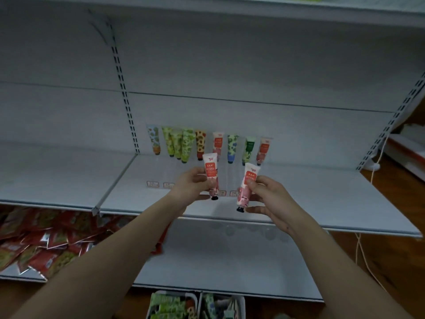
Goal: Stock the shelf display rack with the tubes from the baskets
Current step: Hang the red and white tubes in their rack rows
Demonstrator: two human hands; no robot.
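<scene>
- Head view looks down at a white shelf (322, 199) with both forearms reaching over its front edge.
- Left hand (190, 187) grips a pink-and-white tube (211, 174) with a red label; the fingers curl round its lower half, the thumb on the near side, and the black cap pokes out just below the fingers.
- Right hand (273, 201) pinches a second pink tube (247, 187) of the same kind: the thumb presses its middle from the front, the other fingers lie behind and below it, near the black cap at the bottom.
- Both tubes stand nearly upright, cap down, flat crimped end up, close beside each other but apart, held above the shelf's front half.
- Along the back edge of the shelf a row of tubes (200, 145) leans against the rear panel, green, yellow, red and blue patterns.
- Two baskets (197, 305) holding more tubes sit at the bottom edge of the view, below the lowest shelf.
- Red packets (41, 240) fill the lower shelf at the left.
</scene>
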